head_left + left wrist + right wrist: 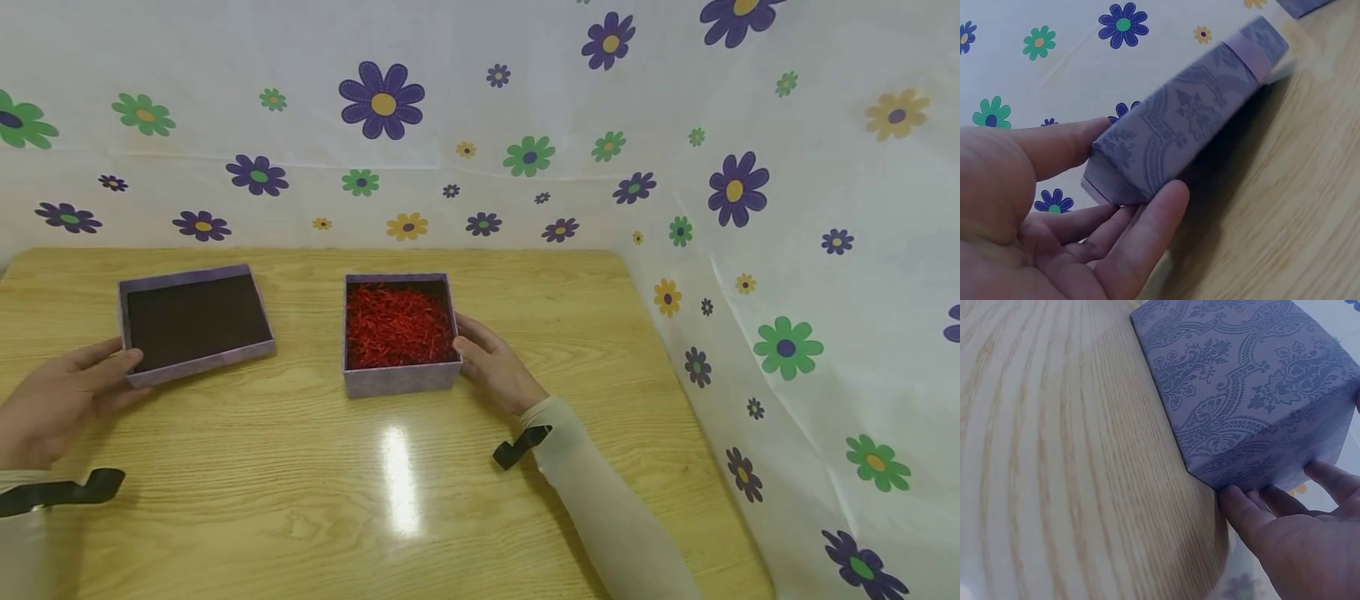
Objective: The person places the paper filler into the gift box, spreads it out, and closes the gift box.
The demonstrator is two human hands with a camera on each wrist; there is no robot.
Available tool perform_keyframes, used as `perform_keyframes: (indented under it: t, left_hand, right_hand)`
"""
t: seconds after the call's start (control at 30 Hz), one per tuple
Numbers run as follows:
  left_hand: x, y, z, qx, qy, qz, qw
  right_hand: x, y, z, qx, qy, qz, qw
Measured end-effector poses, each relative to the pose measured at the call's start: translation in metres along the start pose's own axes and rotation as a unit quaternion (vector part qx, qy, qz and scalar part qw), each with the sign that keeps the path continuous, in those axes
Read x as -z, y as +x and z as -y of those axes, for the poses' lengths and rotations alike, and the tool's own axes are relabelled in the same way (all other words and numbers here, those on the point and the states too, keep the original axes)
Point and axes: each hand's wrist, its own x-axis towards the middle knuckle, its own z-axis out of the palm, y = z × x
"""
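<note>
My left hand (pixel 63 396) pinches a shallow purple patterned box lid (pixel 198 367) by its left end, thumb over the near left corner. The lid's dark inside faces up in the head view. In the left wrist view the lid (pixel 1179 119) is tilted above the table, its shadow beneath it, with a paler band across its far end. My right hand (pixel 498 367) holds the right side of a matching purple box (pixel 401 382), thumb at the rim and fingers along the side wall (pixel 1291 450). Red shredded paper (pixel 393 325) fills the box, which stands on the table.
The wooden table (pixel 300 500) carries a bright light reflection in front of the box. A white sheet with printed flowers (pixel 442 108) hangs along the back and right edges. Black straps (pixel 521 446) are on both sleeved wrists.
</note>
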Motion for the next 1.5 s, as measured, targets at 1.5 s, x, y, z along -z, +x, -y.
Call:
perform_keyframes:
  t: [1.5]
  left_hand:
    - [-0.092,-0.003,-0.048,-0.147,-0.145,-0.024,0.9782]
  right_hand:
    - [-0.011,-0.009,0.015,-0.087,-0.065,-0.080,0.9909]
